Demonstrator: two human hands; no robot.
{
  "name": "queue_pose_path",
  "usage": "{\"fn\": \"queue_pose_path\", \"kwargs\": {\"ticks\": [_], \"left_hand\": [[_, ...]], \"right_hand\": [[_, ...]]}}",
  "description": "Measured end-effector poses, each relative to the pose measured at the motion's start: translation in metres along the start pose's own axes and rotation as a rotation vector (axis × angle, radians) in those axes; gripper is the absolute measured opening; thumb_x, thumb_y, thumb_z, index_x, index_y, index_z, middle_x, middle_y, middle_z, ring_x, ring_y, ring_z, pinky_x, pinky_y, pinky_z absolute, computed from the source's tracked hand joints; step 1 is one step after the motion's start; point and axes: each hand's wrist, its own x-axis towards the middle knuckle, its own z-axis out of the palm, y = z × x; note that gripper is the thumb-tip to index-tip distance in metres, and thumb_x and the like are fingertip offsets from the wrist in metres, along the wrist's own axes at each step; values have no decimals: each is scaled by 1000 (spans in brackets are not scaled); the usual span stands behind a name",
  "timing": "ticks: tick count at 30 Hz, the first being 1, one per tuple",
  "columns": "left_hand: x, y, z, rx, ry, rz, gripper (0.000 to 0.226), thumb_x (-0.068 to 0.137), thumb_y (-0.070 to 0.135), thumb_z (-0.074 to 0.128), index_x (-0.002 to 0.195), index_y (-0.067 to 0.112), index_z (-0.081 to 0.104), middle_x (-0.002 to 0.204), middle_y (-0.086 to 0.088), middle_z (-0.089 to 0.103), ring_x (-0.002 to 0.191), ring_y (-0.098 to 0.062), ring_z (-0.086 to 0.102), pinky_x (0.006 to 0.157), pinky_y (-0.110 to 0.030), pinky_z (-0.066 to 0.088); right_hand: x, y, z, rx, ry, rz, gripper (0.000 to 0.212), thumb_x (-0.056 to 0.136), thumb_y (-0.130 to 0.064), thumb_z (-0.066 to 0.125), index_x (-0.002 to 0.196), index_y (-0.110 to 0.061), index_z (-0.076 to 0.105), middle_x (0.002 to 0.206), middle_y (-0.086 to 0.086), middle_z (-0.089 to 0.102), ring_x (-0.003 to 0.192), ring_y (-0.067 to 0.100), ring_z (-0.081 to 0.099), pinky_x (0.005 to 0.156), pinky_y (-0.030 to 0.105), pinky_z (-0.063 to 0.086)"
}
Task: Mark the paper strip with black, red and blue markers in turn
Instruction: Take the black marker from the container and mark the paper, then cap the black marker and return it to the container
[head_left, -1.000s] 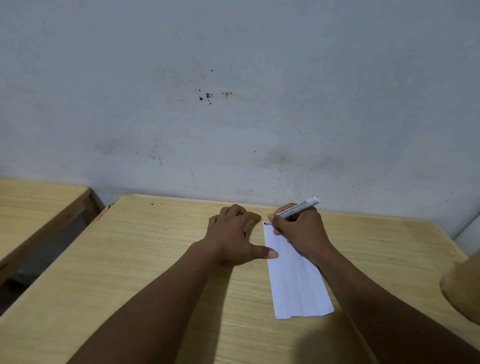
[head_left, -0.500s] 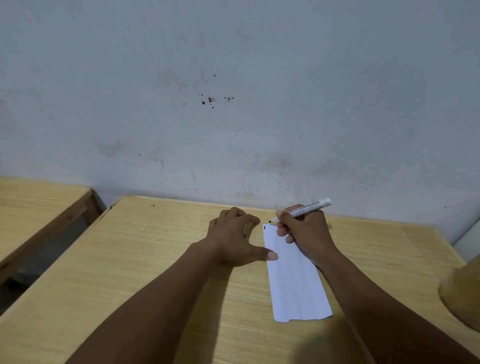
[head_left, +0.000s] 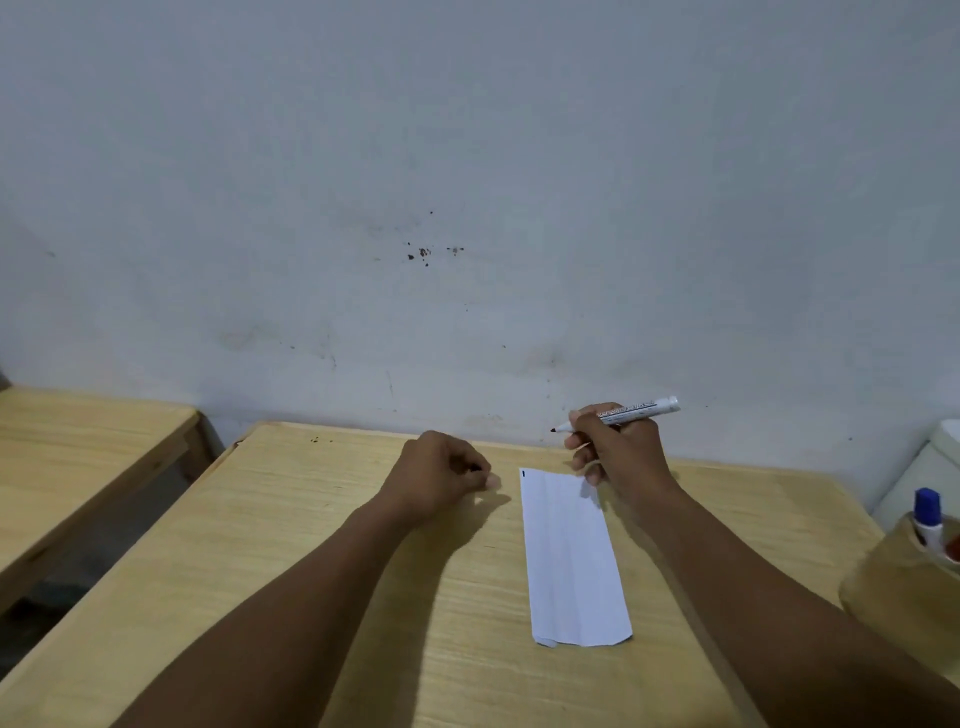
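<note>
A white paper strip (head_left: 569, 558) lies lengthwise on the wooden table (head_left: 291, 545), with a small black mark (head_left: 523, 474) at its far left corner. My right hand (head_left: 618, 449) grips the uncapped black marker (head_left: 634, 410) above the strip's far end, tip lifted and pointing left. My left hand (head_left: 441, 475) is curled just left of the strip, off the paper; something dark, maybe the cap, shows between its fingers. A blue-capped marker (head_left: 927, 514) and a red one (head_left: 953, 548) stand in a holder at the right edge.
The tan holder (head_left: 898, 587) sits at the table's right edge. A white object (head_left: 935, 457) stands behind it. The stained wall (head_left: 467, 208) runs right behind the table. A second wooden table (head_left: 78, 452) stands to the left, across a gap.
My right hand has lifted the marker off the strip and moved up and right, leaving a black mark. My left hand has slid off the paper and curled. The view has shifted, revealing the holder.
</note>
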Motion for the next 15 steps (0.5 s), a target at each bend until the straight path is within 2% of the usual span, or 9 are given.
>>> {"fn": "queue_pose_path", "kwargs": {"ticks": [2, 5, 7, 9, 15], "left_hand": [[-4, 18, -8, -269, 68, -30, 16, 81, 28, 85, 80, 12, 81, 75, -1, 78, 69, -14, 73, 64, -22, 52], [-9, 47, -11, -538, 111, -116, 30, 83, 41, 80, 84, 12, 79, 76, 4, 74, 65, -15, 67, 64, -25, 47], [-12, 63, -5, -648, 109, -162, 34, 82, 49, 79, 84, 15, 80, 77, 4, 71, 66, -15, 59, 65, -27, 42], [-15, 77, 5, -740, 77, -186, 33, 81, 50, 79, 84, 17, 81, 75, 5, 65, 66, -15, 55, 64, -28, 39], [-25, 117, 38, -867, -23, -163, 31, 76, 48, 83, 81, 17, 82, 76, 3, 61, 64, -15, 51, 60, -28, 37]], "right_hand": [[-7, -14, -5, 51, -52, 13, 2, 92, -10, 69, 93, -8, 68, 76, 16, 68, 48, 17, 61, 42, 25, 41], [-25, -31, -14, 219, -151, 113, 10, 94, -13, 64, 100, -9, 71, 80, 14, 72, 60, 19, 70, 52, 28, 48], [-39, -39, -22, 346, -160, 166, 19, 92, -17, 59, 102, -7, 73, 82, 14, 74, 66, 22, 72, 58, 30, 50], [-53, -46, -30, 435, -132, 183, 18, 90, -17, 58, 97, -8, 72, 81, 14, 74, 65, 22, 73, 60, 30, 49], [-86, -58, -52, 516, -63, 147, 13, 93, -16, 59, 87, -8, 67, 73, 13, 75, 58, 21, 72, 52, 27, 50]]}}
